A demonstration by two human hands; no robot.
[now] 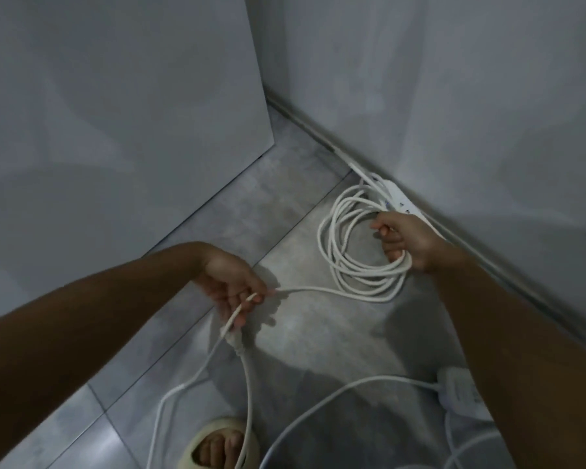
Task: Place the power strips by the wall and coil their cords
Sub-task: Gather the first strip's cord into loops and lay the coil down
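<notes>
Two power strips show in the head view, the only view I have. The first power strip (400, 198) lies along the foot of the wall (487, 113), with its coil (339, 245) of cord on the floor just out from the wall. My read of the right hand (403, 240): it grips the wall side of the coil, fingers curled round several loops. The left hand (232, 289), farther from the wall, pinches the loose cord (318, 290) leaving the coil's outer edge. Past the fingers the slack drops away from the wall toward a foot in a pale slipper (222, 445). There is a thicker patch on the slack just below the left hand, too blurred to name. The second power strip (460, 392) sits well off the wall, partly behind the right forearm, and its trailing cord (335, 390) is uncoiled.

Step in hand, as I judge it: first strip placed, its cord mid-winding. The next move calls for the left hand to carry slack toward the wall and lay another loop under the right hand's grip, without the held loops springing loose. The second strip is not yet dealt with.
</notes>
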